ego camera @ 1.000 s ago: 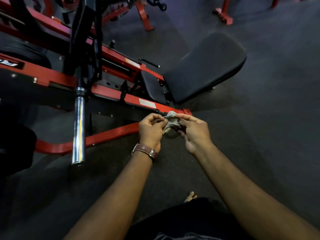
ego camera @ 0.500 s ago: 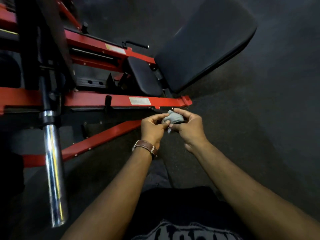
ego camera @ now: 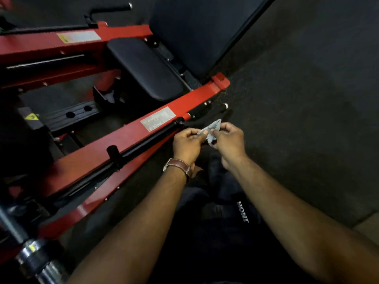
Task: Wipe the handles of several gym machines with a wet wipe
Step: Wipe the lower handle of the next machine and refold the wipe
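A small crumpled grey wet wipe (ego camera: 213,129) is held between both hands in front of me. My left hand (ego camera: 187,144), with a brown leather watch strap on the wrist, pinches its left edge. My right hand (ego camera: 229,141) pinches its right side. Both hands hover just below a black handle (ego camera: 209,114) with a metal end cap that sticks out from the red frame bar (ego camera: 131,140) of a gym machine. A second black handle (ego camera: 111,10) shows at the top, on the machine's far side.
The machine's black seat pad (ego camera: 147,68) and large black back pad (ego camera: 205,27) lie beyond the red bar. A chrome weight sleeve (ego camera: 39,261) juts in at the lower left. Dark rubber floor (ego camera: 297,119) spreads to the right. My dark clothing fills the bottom.
The view has tilted down and come closer to the machine. Both hands keep working the wipe between them, which now looks partly pulled open near the near handle.
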Motion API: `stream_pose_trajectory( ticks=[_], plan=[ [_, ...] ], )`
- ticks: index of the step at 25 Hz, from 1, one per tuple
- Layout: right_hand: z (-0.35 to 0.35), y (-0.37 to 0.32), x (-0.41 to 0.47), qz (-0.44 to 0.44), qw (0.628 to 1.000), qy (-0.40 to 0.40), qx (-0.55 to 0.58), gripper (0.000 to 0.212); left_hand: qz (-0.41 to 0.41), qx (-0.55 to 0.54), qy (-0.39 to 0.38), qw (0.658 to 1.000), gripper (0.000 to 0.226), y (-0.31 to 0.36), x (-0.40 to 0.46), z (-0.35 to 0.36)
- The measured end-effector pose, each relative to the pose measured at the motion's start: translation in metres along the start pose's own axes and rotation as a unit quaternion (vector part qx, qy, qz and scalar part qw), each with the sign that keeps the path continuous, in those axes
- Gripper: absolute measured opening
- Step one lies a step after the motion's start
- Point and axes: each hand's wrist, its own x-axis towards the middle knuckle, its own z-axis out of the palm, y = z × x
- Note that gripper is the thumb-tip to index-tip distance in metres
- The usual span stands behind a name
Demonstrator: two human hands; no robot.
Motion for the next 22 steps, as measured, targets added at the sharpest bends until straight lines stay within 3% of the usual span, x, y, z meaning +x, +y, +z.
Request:
stream_pose_trajectory(
  ticks=[5, 8, 12, 14, 17, 22],
  plan=[
    [0.038, 0.032, 0.081, 0.028, 0.999, -0.017, -0.012, 0.011, -0.085, -0.006, 0.045, 0.995, 0.003, -0.033, 0.088, 0.008],
    [0.057, 0.051, 0.126, 0.012, 0.999, -0.024, -0.038, 0.016, -0.135, -0.032, 0.064, 0.988, 0.015, -0.049, 0.131, 0.015],
    [0.084, 0.1, 0.194, -0.018, 0.989, 0.025, -0.144, 0.013, -0.252, -0.103, 0.081, 0.959, 0.013, -0.089, 0.19, 0.022],
    [0.099, 0.121, 0.22, -0.068, 0.959, 0.052, -0.269, 0.015, -0.307, -0.165, 0.084, 0.933, 0.038, -0.111, 0.217, 0.018],
    [0.13, 0.15, 0.251, -0.114, 0.904, 0.06, -0.408, 0.022, -0.317, -0.251, 0.071, 0.912, 0.058, -0.142, 0.257, 0.013],
    [0.145, 0.179, 0.267, -0.26, 0.85, -0.035, -0.457, 0.031, -0.275, -0.368, 0.013, 0.888, 0.045, -0.172, 0.29, 0.005]
  ],
)
